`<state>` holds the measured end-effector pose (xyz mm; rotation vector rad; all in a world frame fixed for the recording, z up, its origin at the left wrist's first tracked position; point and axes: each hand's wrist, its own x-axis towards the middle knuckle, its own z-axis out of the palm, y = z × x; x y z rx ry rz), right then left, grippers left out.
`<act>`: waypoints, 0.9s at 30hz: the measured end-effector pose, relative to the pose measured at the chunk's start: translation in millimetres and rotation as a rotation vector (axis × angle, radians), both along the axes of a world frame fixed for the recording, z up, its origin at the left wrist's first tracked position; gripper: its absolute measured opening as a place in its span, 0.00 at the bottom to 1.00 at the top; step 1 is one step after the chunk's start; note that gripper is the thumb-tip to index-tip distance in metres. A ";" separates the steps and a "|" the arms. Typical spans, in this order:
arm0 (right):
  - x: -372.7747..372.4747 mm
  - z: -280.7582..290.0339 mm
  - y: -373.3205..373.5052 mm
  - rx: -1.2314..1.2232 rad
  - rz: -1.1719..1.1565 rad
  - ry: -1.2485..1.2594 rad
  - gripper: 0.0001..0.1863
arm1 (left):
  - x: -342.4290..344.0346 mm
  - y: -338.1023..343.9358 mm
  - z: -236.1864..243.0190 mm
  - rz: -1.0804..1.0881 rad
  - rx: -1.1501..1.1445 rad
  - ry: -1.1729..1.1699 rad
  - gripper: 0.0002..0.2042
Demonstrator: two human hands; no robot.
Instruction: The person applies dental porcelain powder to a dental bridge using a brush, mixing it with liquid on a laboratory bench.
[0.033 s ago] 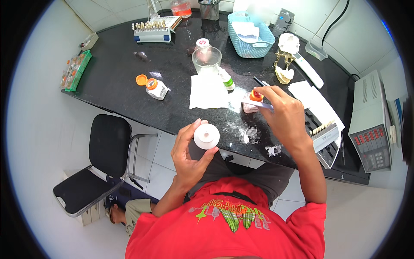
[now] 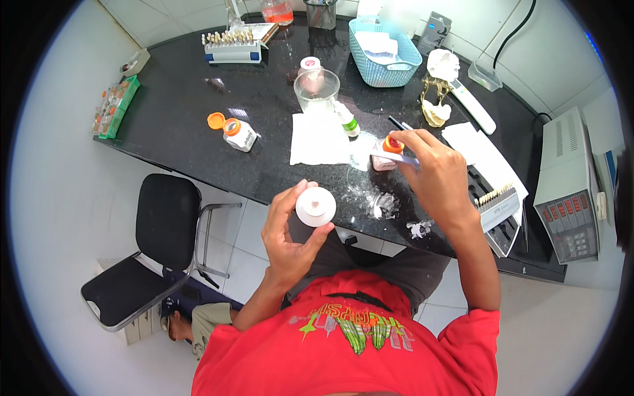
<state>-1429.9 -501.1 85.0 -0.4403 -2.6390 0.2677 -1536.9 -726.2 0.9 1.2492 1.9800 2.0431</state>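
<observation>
Taking the glass beaker [image 2: 317, 89] on the black table [image 2: 198, 132] as the landmark and going left to right: far to its left, a green tray [image 2: 113, 105] of small items is sitting at the table edge. Nearer, to the beaker's lower left, a small white bottle [image 2: 242, 135] is lying beside its orange cap [image 2: 215, 120]. Just below the beaker a white paper towel [image 2: 318, 138] is lying flat.

Well below the beaker, off the table edge, the left hand [image 2: 290, 234] is curling its fingers around a round white jar [image 2: 315, 206], gripping it upright in front of the person's body.

To the beaker's lower right, a small orange-capped bottle [image 2: 389, 152] is standing on the table, with white powder [image 2: 383, 201] scattered below it. The right hand [image 2: 439, 175] is hovering just over that bottle, fingers pinched shut on a thin pale spatula [image 2: 395, 158]. Up and right of the beaker, a blue basket [image 2: 386, 69] is resting.
</observation>
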 end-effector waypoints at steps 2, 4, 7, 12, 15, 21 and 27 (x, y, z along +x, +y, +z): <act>-4.4 0.9 2.5 0.010 0.005 -0.011 0.16 | -4.8 0.0 -0.9 0.002 0.017 -0.025 0.32; -3.8 -0.9 3.0 0.003 -0.004 -0.034 0.16 | -4.3 -2.2 -3.5 -0.014 0.011 -0.056 0.32; -5.3 1.6 5.2 0.009 -0.017 -0.044 0.16 | -5.7 -3.5 -4.6 -0.037 -0.009 -0.076 0.33; -7.0 2.7 8.2 0.032 -0.030 -0.057 0.17 | -9.4 0.1 -4.2 -0.012 0.035 -0.058 0.32; -9.6 3.0 9.9 0.030 -0.034 -0.057 0.17 | -14.0 -2.0 -4.2 0.001 0.021 -0.037 0.32; -8.6 2.3 15.2 0.014 -0.046 -0.068 0.18 | -20.2 -0.4 -6.5 0.010 0.031 -0.056 0.32; -9.3 4.4 18.9 0.003 -0.032 -0.077 0.18 | -25.3 1.3 -7.5 0.022 0.035 -0.093 0.32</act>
